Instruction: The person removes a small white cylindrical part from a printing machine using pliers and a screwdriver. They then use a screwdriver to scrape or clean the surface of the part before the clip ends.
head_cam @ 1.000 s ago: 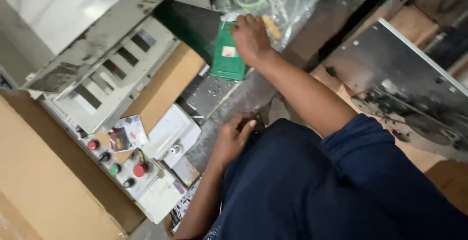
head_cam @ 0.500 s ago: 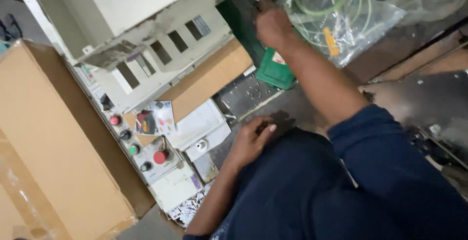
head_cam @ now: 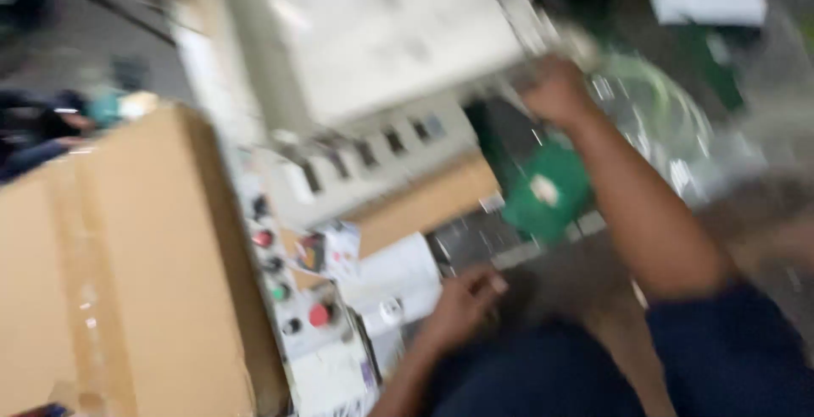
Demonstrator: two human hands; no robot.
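The right hand (head_cam: 555, 88), upper right, closes on a clear plastic bag (head_cam: 670, 120); the left hand (head_cam: 462, 298) rests loosely curled, holding nothing; the flat green packet (head_cam: 547, 192) lies untouched.

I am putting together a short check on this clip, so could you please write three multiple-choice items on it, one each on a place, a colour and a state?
1. Where is the large cardboard box?
A. At the left of the view
B. On top of the machine
C. In the right hand

2. What colour is the flat packet below the right hand?
A. Yellow
B. Green
C. Pink

3. How is the left hand?
A. Raised high over the machine
B. Pressing the red button
C. Low, near the dark blue clothing, by the metal surface

Answers:
1 A, the brown box fills the left side beside the control panel.
2 B, the packet is plainly green with a small pale label.
3 C, the hand sits low at the lap edge, apart from the red button; the blur hides its grip.
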